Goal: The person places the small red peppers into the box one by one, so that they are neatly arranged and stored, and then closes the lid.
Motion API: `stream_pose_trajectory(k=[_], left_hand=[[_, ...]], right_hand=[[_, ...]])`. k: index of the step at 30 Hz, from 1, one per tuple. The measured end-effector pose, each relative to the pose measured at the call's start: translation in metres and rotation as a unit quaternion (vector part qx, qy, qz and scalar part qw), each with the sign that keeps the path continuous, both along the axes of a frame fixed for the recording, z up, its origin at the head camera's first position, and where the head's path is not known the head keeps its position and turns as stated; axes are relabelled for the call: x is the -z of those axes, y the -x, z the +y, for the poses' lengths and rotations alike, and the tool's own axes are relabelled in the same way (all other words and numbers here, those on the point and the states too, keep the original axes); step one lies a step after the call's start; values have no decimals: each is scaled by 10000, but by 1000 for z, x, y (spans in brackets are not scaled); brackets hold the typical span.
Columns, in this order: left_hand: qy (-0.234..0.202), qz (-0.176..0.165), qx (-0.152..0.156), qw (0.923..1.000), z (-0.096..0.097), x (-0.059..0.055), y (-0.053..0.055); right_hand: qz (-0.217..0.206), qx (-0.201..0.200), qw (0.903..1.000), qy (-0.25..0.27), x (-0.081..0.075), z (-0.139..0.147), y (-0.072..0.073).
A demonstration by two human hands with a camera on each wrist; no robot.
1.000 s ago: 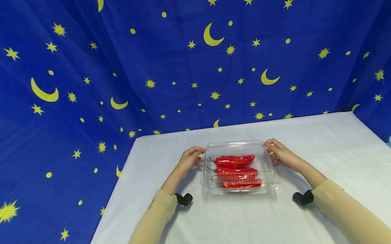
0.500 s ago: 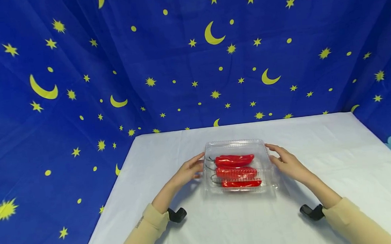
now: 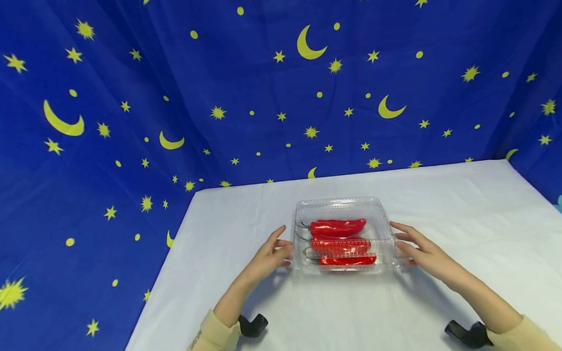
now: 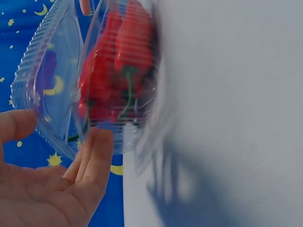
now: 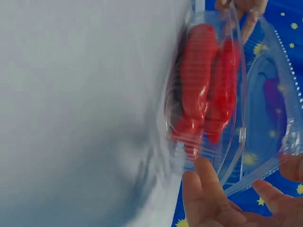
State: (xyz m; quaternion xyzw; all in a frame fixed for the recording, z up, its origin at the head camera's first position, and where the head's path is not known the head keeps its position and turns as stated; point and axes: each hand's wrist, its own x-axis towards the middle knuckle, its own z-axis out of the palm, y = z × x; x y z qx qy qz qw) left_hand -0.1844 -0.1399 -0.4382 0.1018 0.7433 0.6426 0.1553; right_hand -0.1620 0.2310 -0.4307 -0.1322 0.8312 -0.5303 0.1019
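Note:
A clear plastic clamshell box [image 3: 340, 208] stands on the table with red chili peppers [image 3: 338, 227] inside, their green stems pointing left. In both wrist views its lid [image 4: 59, 66] is tilted up from the base, leaving a wedge-shaped gap. My left hand [image 3: 266, 258] is at the box's left side, fingers extended and thumb apart, fingertips at or near the wall. On the opposite side, my right hand [image 3: 423, 250] has its fingers loosely extended towards the box. In the right wrist view its fingers [image 5: 210, 187] reach the base's end; contact is hard to tell.
A white cloth [image 3: 346, 320] covers the table. Behind and to the sides hangs a blue curtain [image 3: 257, 81] with yellow moons and stars. Black wrist mounts [image 3: 468, 334] stick out from both sleeves near the tabletop.
Both hands have slid from the box's far corners towards me along its sides, and their fingers have loosened. The box stays in place on the table. The head view has shifted slightly.

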Motion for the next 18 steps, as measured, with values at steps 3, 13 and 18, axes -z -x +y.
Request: stream_pose_trajectory(k=[3,13,18], left_hand=[[74,-58,-145,9999,2,3,-5],[-374,-459,357,9976,8,20,-13],[-699,-524,678,9939,7,24,-14]], right_hand=[[-388,-83,9985,388,3,3,-5],[-1126,-350,9893,856,19,5,-13],[-1191,-490,9826,1340,22,0,-13]])
